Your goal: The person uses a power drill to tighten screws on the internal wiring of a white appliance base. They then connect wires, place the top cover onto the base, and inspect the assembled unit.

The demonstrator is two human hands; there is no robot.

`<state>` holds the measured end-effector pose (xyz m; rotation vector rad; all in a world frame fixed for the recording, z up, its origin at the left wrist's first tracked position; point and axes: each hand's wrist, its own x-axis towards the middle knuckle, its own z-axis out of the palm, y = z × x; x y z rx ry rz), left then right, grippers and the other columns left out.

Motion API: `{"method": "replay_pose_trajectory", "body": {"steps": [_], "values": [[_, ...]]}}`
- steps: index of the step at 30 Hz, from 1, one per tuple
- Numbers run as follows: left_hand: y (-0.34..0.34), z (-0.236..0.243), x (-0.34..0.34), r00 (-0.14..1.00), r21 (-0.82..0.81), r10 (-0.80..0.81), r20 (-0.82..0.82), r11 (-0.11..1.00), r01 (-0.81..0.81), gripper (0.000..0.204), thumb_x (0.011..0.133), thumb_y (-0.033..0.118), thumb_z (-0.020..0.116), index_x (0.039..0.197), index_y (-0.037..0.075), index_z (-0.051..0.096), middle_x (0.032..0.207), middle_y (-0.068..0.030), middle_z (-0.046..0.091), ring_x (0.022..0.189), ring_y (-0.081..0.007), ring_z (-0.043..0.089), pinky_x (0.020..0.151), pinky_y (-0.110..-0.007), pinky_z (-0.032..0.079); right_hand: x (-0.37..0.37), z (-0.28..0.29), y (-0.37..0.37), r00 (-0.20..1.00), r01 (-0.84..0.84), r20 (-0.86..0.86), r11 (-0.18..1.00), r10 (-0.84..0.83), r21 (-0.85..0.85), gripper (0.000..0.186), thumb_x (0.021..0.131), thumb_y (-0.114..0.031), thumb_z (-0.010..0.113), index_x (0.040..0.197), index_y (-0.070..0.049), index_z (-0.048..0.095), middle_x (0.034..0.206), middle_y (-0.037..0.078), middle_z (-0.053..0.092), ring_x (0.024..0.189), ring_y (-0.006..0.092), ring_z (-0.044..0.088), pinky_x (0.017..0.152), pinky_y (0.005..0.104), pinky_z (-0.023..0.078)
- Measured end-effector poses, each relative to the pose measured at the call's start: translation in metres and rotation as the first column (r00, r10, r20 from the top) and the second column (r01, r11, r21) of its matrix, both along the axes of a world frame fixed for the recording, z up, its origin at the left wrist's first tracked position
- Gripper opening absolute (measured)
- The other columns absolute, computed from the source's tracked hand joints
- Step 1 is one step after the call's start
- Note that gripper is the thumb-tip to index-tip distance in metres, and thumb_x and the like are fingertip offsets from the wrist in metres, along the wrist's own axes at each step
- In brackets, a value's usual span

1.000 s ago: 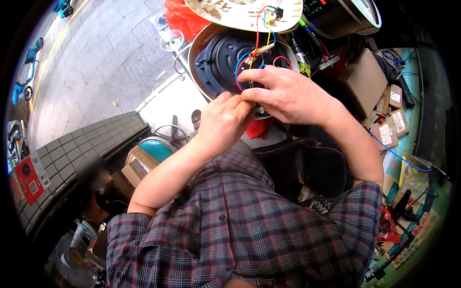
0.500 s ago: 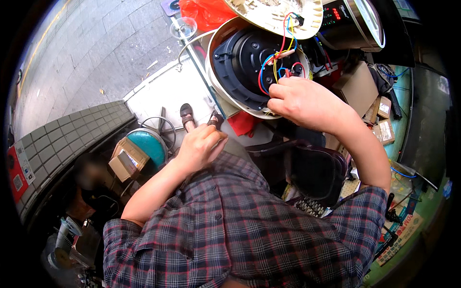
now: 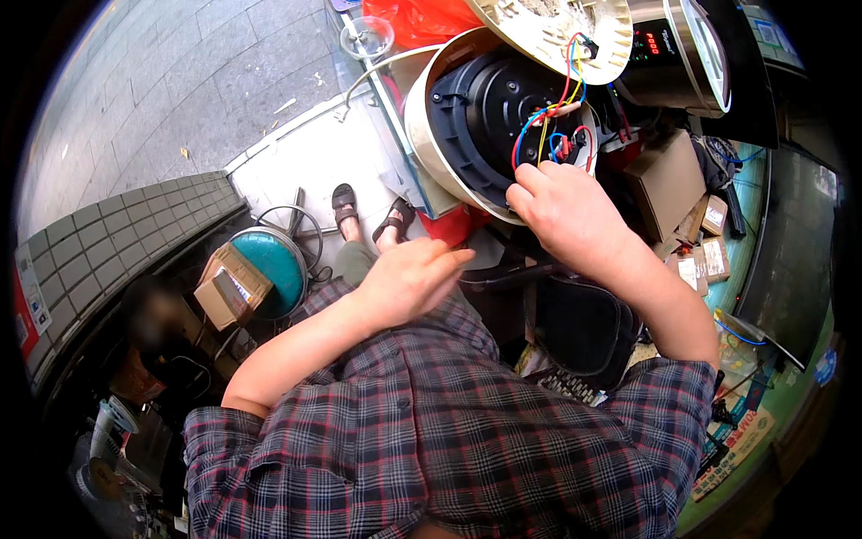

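A round cream-coloured appliance (image 3: 420, 135) stands opened at the upper middle, its black inner part (image 3: 489, 112) facing me. Red, blue and yellow wires (image 3: 544, 121) run from it up to a detached cream cover (image 3: 552, 36). My right hand (image 3: 567, 211) is at the appliance's near right rim, just below the wire ends, with fingers curled and closed; whether anything sits in them is hidden. In front of my body, apart from the appliance, is my left hand (image 3: 409, 283). Its fingers are bent together and point right; what they hold, if anything, cannot be made out.
A silver and black cooker (image 3: 673, 58) with a lit display stands at the upper right. A red plastic bag (image 3: 422, 20) and clear tub (image 3: 366, 38) lie beyond. Cardboard boxes (image 3: 666, 184) are at right. A teal stool (image 3: 274, 269) bears a small carton (image 3: 232, 287).
My right hand has drawn back from the red wire connector toward the near rim. My left hand has moved right, its fingers extending a little. The whole view has shifted slightly.
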<state>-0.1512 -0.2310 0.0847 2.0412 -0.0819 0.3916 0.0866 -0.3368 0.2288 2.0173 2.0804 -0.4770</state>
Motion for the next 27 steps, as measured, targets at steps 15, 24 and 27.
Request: {"method": "replay_pose_trajectory", "body": {"steps": [15,24,27], "values": [[-0.028,0.047,0.047,0.980,0.418,0.002,-0.197,0.905,0.082,0.066,0.089,0.018,0.068,0.152,0.003,0.057,0.082,-0.0077,0.061,0.070,-0.0211,0.065,0.060,-0.034,0.056,0.009,0.011,-0.004,0.978,0.117,-0.161,0.989,-0.131,-0.095,0.013,0.083,-0.005,0.068,0.094,-0.001,0.061,0.097,0.015,0.061,0.096,0.0339,0.067,0.084,0.0443,0.058],[-0.022,0.058,0.074,0.967,0.362,-0.023,-0.255,0.925,0.117,0.052,0.092,0.026,0.071,0.129,-0.010,0.067,0.066,-0.0047,0.067,0.059,-0.0205,0.070,0.051,-0.034,0.053,0.009,0.004,-0.009,0.970,0.164,-0.171,0.985,-0.170,-0.050,0.017,0.080,-0.002,0.069,0.095,-0.003,0.061,0.097,0.014,0.061,0.094,0.0336,0.066,0.083,0.0439,0.058],[-0.019,0.059,0.080,0.959,0.352,-0.070,-0.276,0.920,0.169,0.050,0.092,0.027,0.070,0.124,-0.012,0.067,0.065,-0.0036,0.068,0.060,-0.0194,0.071,0.052,-0.035,0.053,0.014,0.006,-0.008,0.972,0.132,-0.187,0.989,-0.142,-0.066,0.019,0.078,-0.001,0.070,0.095,-0.003,0.061,0.097,0.013,0.061,0.095,0.0337,0.066,0.083,0.0439,0.057]]}}
